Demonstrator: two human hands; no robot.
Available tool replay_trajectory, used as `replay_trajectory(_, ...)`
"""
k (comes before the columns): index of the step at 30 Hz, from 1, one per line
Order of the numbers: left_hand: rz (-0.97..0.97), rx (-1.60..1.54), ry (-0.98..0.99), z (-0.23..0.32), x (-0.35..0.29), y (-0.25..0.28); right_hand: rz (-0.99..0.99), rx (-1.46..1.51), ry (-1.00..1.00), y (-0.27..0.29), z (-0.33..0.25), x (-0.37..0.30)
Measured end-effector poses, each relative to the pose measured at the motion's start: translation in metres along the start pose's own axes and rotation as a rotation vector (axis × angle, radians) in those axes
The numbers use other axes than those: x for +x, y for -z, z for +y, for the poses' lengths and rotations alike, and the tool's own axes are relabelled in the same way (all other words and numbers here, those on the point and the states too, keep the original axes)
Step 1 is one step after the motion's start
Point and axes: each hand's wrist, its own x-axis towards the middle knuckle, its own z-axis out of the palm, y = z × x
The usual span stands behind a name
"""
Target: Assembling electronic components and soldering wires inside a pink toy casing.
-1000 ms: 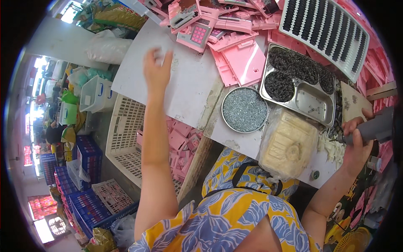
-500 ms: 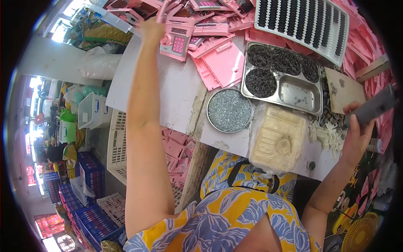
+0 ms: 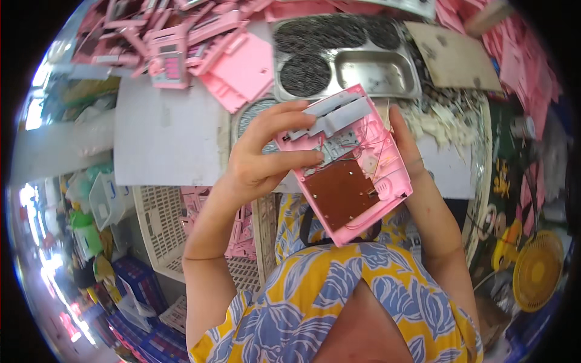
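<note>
Between my hands, above the near edge of the table, a pink plastic door panel is held tilted with its inner side up. It carries a brown circuit board, a smaller board with thin wires and a grey strip-like part. My left hand grips its left side, thumb on the small board and fingers over the upper corner. My right hand holds the right edge, its fingers partly hidden behind the panel. A round dish of small screws shows partly behind my left hand.
A steel compartment tray with black screws stands beyond the panel. Pink plastic parts are heaped at the far left, others at the right. A white crate with pink pieces sits below the table; a yellow fan is at lower right.
My left hand has come back from the pink heap, and the panel is now in both hands. The grey cylindrical tool my right hand held is out of sight. The view has shifted.
</note>
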Motion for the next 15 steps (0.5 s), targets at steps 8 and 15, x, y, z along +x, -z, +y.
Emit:
replay_trajectory(8,-0.098,0.223,0.099,-0.037,-0.009,-0.081,0.469,-1.427,0.697,0.038,-0.019,-0.040)
replay_trajectory(15,-0.228,0.246,0.244,-0.039,0.004,-0.084,0.727,-2.116,0.995,0.050,-0.030,-0.031)
